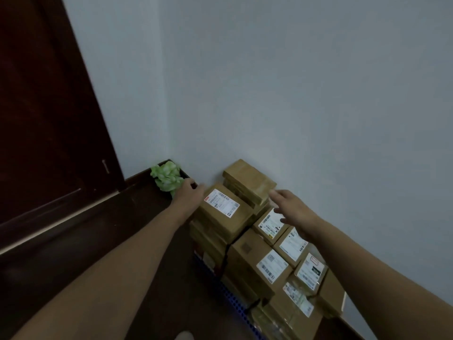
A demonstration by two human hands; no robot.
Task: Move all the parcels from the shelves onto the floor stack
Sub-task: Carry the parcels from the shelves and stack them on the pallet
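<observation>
As my arms reach over the floor stack (259,263), right hand (295,212) fingers (278,194) spread, empty, left hand (190,191) at labelled parcel (220,214) edge, grip unclear.

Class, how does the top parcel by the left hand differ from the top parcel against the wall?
The labelled parcel carries a white label on top; the wall parcel shows none. The labelled parcel lies nearer the camera; the wall parcel sits against the wall. Both are brown, lying flat.
</observation>
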